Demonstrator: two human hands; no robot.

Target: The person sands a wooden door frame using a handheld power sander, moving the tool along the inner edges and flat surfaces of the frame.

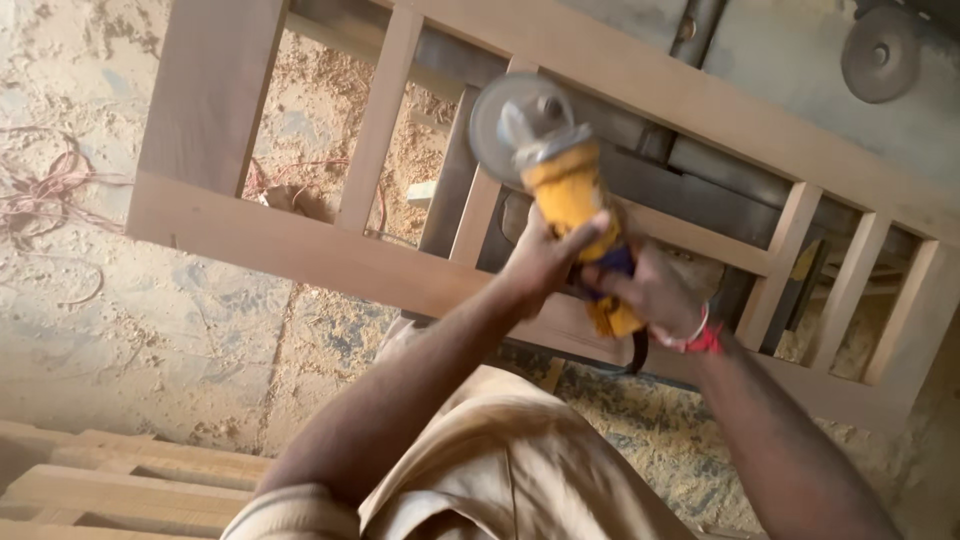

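At the left of the frame a tangle of reddish cord is lying on the dusty floor, and pale wooden planks are showing in the lower left corner. In the middle, the left hand is closing its grip around the body of a yellow angle grinder, whose grey disc is pointing to the upper middle. Just right, the right hand is grasping the grinder's rear end. Under the tool a wooden frame with slats is stretching across the picture.
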